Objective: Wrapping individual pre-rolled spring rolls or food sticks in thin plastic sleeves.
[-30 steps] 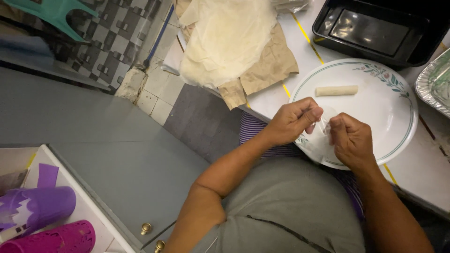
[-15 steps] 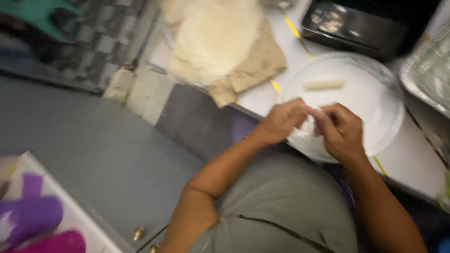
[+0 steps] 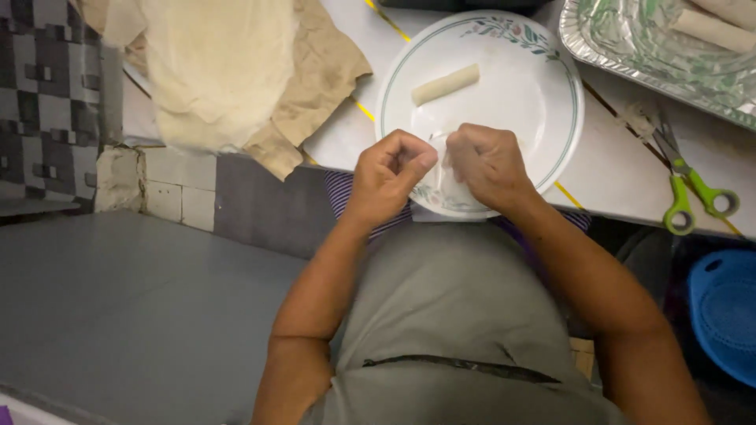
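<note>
Wrapper [image 3: 442, 161], one thin translucent sheet, pinched between both hands over the near rim of the plate [image 3: 551, 86]; its far edge lies on the plate surface, much of it hidden behind the knuckles. Left hand [image 3: 387, 175]: fingers curled tight, tips gripping the wrapper's left edge. Right hand [image 3: 488, 164]: fingers clenched on the wrapper's right edge; the two hands nearly touch.

Plate: one, round, white with a floral border, sitting at the worktop [image 3: 622, 177] front edge, its near rim slightly overhanging. Finished roll [image 3: 446, 84]: one, pale, lying at a slant on the far half of the plate, well apart from the hands; bare plate surface lies between and to its right.

Foil tray [image 3: 630, 47]: one, upper right, just beside the plate, holding at least two more pale rolls [image 3: 713, 30], partly cut off by the frame. Scissors [image 3: 681, 177]: one pair, green handles, lying on the worktop right of the plate with the handles at the front edge. Stack of wrapper sheets [image 3: 209, 71]: one pile on brown paper [image 3: 315, 86], upper left, draping past the worktop edge, near the plate.

Blue basket [image 3: 724, 315]: one, below the worktop at right. Grey floor [image 3: 118, 299] at left.
</note>
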